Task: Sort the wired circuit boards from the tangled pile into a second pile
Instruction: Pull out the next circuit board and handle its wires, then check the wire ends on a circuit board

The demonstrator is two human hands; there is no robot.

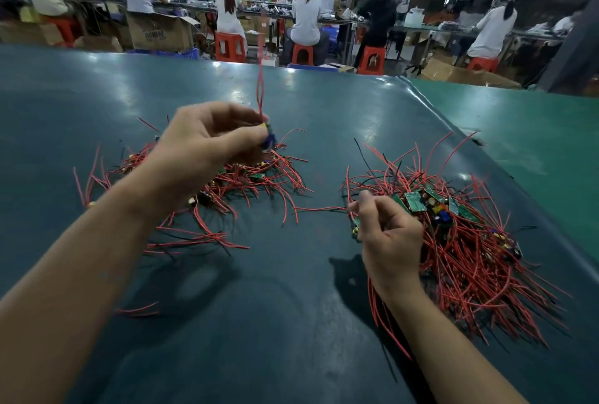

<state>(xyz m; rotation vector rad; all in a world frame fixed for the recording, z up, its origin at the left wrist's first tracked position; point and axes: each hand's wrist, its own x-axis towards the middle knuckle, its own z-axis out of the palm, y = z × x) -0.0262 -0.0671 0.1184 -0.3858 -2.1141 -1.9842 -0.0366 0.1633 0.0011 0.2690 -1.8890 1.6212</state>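
— What do we have nearest us, at five o'clock?

— Our right hand, fingers curled, pinching a small board by its edge at the left rim of the right pile; one red wire trails from it toward nine o'clock.

— And that pile?

— Green boards on top, red and black leads fanning toward four o'clock (a dense tangle, so we cannot count them).

— Farther out, at eleven?

— Our left hand is raised over the left pile, thumb and fingers closed on a blue and yellow board whose red leads stand straight up toward twelve.

— Under it all?

— The dark green table; beyond its far edge, at twelve, seated workers on red stools
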